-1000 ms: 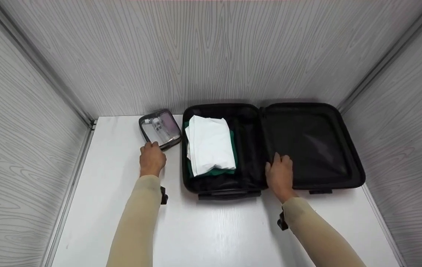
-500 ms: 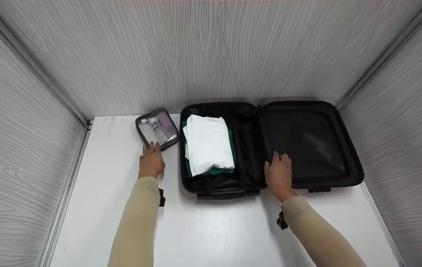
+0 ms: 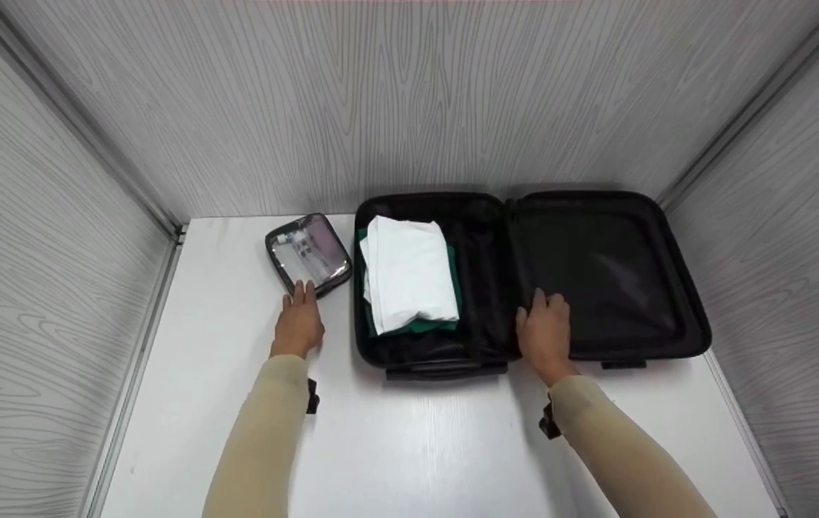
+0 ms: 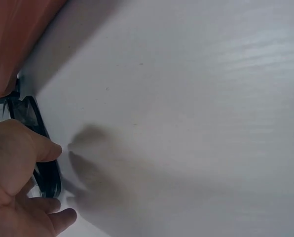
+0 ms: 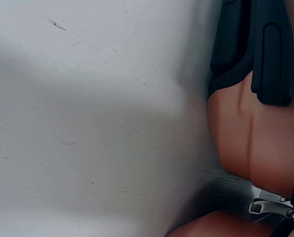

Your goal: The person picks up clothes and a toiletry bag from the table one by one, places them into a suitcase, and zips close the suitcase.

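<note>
Near the close edge of a clear zip pouch (image 3: 287, 252) with dark trim and small bottles inside, my left hand (image 3: 299, 327) lies with fingers stretched forward. In the left wrist view its thumb and fingers (image 4: 63, 217) are spread beside the pouch's dark edge. My right hand (image 3: 545, 334) holds the near rim of the suitcase (image 3: 485, 288) by the hinge, fingers bent over it. The suitcase lies unfolded, black inside and orange outside. White folded cloth (image 3: 413, 273) rests on green cloth (image 3: 455, 288) in its left half. The right wrist view barely shows my hand.
The suitcase's right half (image 3: 596, 280) has a dark lining. A black handle (image 3: 445, 371) juts from its near side, and a metal zipper pull (image 5: 268, 207) hangs at the rim. Grey wood-patterned panels (image 3: 409, 101) enclose the white table (image 3: 409, 446).
My left hand's fingers, earlier bent at the pouch's edge, have straightened, and the hand has drawn slightly back. My right hand stays on the suitcase rim. The view has shifted slightly.
</note>
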The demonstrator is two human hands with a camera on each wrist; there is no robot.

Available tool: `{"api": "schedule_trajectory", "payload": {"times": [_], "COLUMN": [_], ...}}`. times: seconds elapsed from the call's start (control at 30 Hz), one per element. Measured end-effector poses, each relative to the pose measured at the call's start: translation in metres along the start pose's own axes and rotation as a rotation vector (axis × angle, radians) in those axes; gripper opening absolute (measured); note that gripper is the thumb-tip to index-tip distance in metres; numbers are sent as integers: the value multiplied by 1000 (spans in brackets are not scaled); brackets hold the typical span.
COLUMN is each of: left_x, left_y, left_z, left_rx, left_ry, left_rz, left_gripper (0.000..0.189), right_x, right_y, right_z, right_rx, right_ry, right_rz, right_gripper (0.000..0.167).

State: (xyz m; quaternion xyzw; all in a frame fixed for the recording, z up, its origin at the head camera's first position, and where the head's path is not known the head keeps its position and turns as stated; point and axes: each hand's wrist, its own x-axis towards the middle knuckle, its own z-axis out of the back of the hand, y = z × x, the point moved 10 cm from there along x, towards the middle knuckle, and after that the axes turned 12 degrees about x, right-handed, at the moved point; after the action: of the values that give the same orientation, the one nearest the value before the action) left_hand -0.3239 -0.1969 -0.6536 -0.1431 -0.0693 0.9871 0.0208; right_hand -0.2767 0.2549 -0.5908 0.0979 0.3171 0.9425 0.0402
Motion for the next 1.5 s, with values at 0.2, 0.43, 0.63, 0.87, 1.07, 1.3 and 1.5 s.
{"api": "schedule_trajectory", "payload": {"times": [0.2,0.43,0.63,0.87,1.07,1.3,1.5], "left_x": [-10,-23,-33,-42,-49,-57,-58], "left_y": [4,7,8,12,17,23,32], "left_z": [-5,-13,-17,-19,-16,-13,-17], "left_rx": [-6,-14,-34,-57,-94,-133,-178], "left_ry": [9,-50,-85,-97,-136,-142,-140], "left_rz": [3,-16,-22,-20,-17,-8,-4], "left_gripper": [76,73,71,67,58,50,44], "right_x": [1,0,1,1,2,2,2], "right_y": [2,3,-1,-2,1,2,1], "right_z": [1,1,0,0,0,0,-1], "right_rx": [-12,-14,-4,6,-22,-19,-18], "right_ry": [-14,-8,-9,-7,-7,-22,-20], "right_rz": [5,-1,-13,-22,10,24,10], "right_gripper": [55,55,56,57,56,56,56]}}
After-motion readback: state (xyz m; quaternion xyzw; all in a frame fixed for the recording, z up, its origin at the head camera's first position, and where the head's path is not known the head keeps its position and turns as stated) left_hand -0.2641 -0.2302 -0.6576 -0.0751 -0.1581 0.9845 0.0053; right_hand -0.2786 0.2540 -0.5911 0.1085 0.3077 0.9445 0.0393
